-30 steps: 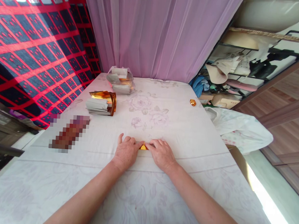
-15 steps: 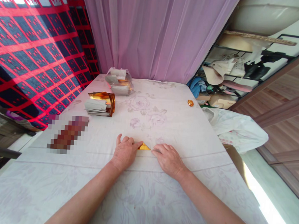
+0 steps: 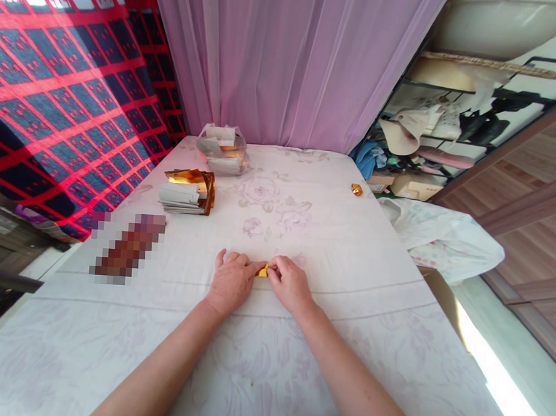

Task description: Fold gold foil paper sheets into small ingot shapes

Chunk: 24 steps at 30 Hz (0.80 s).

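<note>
Near the left edge of the tabletop (image 3: 351,250), covered in a pale flowered cloth, lies a stack of gold-backed paper (image 3: 187,193), with a clear bag of papers (image 3: 222,149) beyond it toward the far left corner. Around the middle of the tabletop, the left hand (image 3: 231,280) lies flat, fingers together, pressing on a small gold paper piece (image 3: 263,271). The right hand (image 3: 290,283) touches the same piece, fingers curled and pinching its right end. Near the far right edge sits a small gold folded piece (image 3: 356,189).
</note>
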{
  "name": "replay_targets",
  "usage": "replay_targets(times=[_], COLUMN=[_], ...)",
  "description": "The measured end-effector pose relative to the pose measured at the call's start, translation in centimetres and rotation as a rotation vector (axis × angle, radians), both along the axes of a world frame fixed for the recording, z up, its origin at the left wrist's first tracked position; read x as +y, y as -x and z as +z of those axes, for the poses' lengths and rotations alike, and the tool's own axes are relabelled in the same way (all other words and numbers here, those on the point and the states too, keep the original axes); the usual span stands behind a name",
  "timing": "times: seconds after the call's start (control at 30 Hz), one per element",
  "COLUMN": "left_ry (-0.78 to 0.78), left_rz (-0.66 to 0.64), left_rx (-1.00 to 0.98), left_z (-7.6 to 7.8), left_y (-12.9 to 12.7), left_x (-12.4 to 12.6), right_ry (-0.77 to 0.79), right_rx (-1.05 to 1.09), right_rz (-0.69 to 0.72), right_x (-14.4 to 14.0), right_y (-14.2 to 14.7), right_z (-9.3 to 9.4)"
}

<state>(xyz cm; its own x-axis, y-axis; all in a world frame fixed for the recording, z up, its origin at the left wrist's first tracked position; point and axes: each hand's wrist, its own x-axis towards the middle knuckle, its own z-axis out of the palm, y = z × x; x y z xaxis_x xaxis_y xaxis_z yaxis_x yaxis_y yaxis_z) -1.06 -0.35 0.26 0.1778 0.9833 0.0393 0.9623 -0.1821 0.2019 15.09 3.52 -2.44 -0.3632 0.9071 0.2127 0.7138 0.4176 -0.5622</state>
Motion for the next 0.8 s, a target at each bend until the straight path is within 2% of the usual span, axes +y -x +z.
replay_targets(times=[0.13,0.33,0.53,0.8], left_ry=[-0.025,-0.134,-0.130,-0.101], left_rz=[0.010,0.106,0.129,0.143], left_rx=[-0.044,-0.141,-0.160,-0.161], left_z=[-0.6,-1.4,-1.1,-0.9], left_y=[0.6,1.2,1.0,0.9], left_x=[-0.2,-0.6,-0.8,-0.8], right_ry=[0.005,0.036,0.061,0.090], right_rx=[-0.001,-0.067,-0.185,-0.233], right_rz=[-0.016,-0.097,-0.159,-0.167], right_x=[-0.3,-0.4,-0.2,0.5], right_y=[0.0,1.0,2.2,2.2], right_z=[-0.2,0.3,1.6,1.6])
